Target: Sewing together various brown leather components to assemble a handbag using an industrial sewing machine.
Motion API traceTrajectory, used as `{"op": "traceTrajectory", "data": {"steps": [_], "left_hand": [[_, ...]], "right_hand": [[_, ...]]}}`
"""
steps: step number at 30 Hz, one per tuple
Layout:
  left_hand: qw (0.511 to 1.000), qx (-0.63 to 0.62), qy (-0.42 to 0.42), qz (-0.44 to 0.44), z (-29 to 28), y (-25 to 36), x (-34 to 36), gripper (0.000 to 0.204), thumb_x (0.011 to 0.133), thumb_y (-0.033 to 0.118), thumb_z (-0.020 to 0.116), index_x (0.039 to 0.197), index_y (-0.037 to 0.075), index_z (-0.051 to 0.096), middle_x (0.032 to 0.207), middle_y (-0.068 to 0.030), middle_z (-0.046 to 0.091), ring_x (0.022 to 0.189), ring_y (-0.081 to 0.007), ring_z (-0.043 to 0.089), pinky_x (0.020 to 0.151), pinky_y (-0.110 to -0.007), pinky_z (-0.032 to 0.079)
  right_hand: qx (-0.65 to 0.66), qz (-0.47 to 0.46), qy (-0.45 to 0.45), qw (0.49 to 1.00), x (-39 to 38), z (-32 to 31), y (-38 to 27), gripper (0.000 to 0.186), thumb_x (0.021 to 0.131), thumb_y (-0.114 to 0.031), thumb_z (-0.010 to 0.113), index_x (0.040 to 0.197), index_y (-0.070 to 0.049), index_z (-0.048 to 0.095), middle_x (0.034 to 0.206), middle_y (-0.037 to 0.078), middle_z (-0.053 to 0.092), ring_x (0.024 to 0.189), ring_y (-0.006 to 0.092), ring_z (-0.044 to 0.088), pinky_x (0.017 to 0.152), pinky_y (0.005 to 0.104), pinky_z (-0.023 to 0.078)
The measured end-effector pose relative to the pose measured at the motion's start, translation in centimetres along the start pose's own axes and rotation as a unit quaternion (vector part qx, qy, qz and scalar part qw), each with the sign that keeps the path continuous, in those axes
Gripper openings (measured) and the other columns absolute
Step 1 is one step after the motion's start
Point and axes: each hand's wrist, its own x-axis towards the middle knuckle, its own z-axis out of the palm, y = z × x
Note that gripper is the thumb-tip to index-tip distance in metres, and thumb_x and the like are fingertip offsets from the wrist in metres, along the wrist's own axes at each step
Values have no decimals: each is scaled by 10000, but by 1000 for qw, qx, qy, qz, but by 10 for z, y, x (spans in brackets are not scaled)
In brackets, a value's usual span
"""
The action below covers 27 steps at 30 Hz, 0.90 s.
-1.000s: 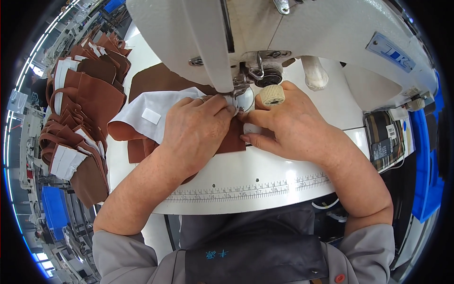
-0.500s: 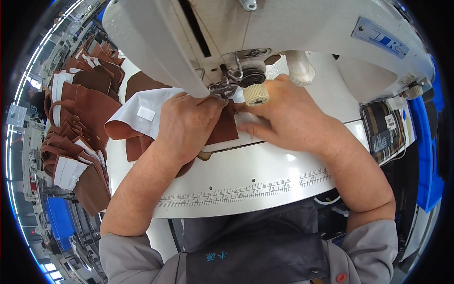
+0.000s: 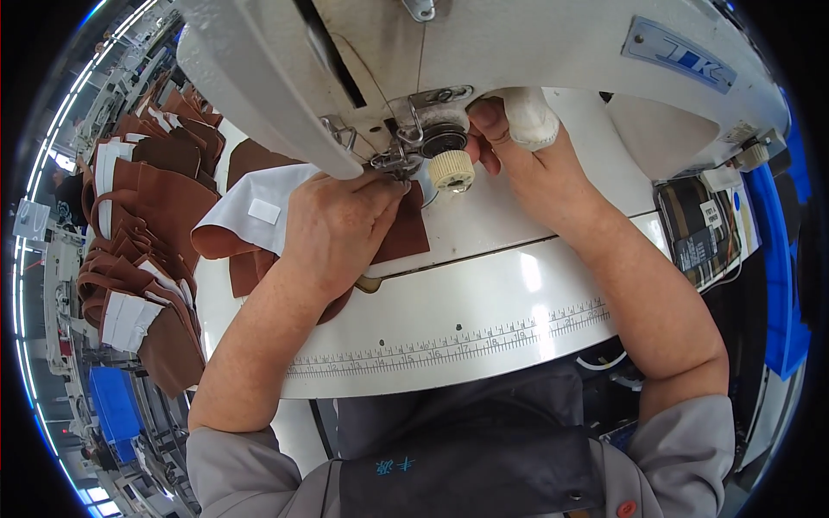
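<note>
My left hand (image 3: 338, 220) lies on a reddish-brown leather piece (image 3: 403, 231) on the white sewing machine bed. Its fingers are closed together, tips pressing beside the presser foot (image 3: 399, 162). From under that hand, a white-backed flap (image 3: 250, 207) with a small white label folds out to the left. My right hand (image 3: 544, 173) is off the leather, reaching up beside the machine head. Its fingers are bent and apart, next to a white-wrapped lever (image 3: 530, 121) that hides part of the hand. Nearby is a cream knurled knob (image 3: 452, 171).
The sewing machine arm (image 3: 553, 43) spans the top. Stacked brown leather pieces (image 3: 160, 198) with white backing fill the left side. A printed ruler (image 3: 449, 343) runs along the table's front edge. At the right are a dark plaid pouch (image 3: 695, 229) and a blue bin (image 3: 781, 285).
My right hand has left the leather beside the needle and moved up and right to the white-wrapped lever. My left hand stays on the leather. The view has shifted slightly.
</note>
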Motion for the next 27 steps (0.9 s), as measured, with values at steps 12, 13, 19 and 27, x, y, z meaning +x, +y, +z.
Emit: {"op": "traceTrajectory", "data": {"steps": [12, 13, 19, 27], "left_hand": [[997, -34, -38, -59, -5, 17, -9, 121, 796, 71, 733, 913, 67, 761, 914, -56, 737, 774, -262, 692, 684, -360, 541], [997, -33, -37, -59, -5, 18, -10, 121, 796, 71, 733, 913, 67, 761, 914, -56, 737, 774, -262, 692, 684, -360, 541], [997, -19, -29, -74, -4, 23, -13, 126, 809, 99, 724, 924, 68, 763, 929, -61, 737, 786, -273, 693, 698, -370, 545], [989, 77, -77, -104, -23, 53, -32, 75, 840, 133, 686, 851, 86, 743, 819, -60, 692, 690, -297, 653, 654, -408, 523]], "right_hand": [[-4, 25, -2, 1000, 2, -2, 7, 350, 1044, -247, 462, 946, -33, 721, 692, -2, 591, 644, 99, 499, 641, 288, 456], [-4, 24, -1, 1000, 2, -2, 4, 350, 1043, -252, 468, 939, -32, 721, 694, 3, 594, 657, 105, 516, 651, 292, 460], [-62, -7, -14, 998, 2, -5, 6, 418, 1015, -390, 544, 896, -32, 726, 625, 43, 590, 622, 162, 575, 634, 331, 473], [-249, -53, -127, 959, -12, -2, -11, 434, 933, -449, 650, 783, -44, 688, 636, 120, 619, 591, 304, 592, 589, 392, 468]]}}
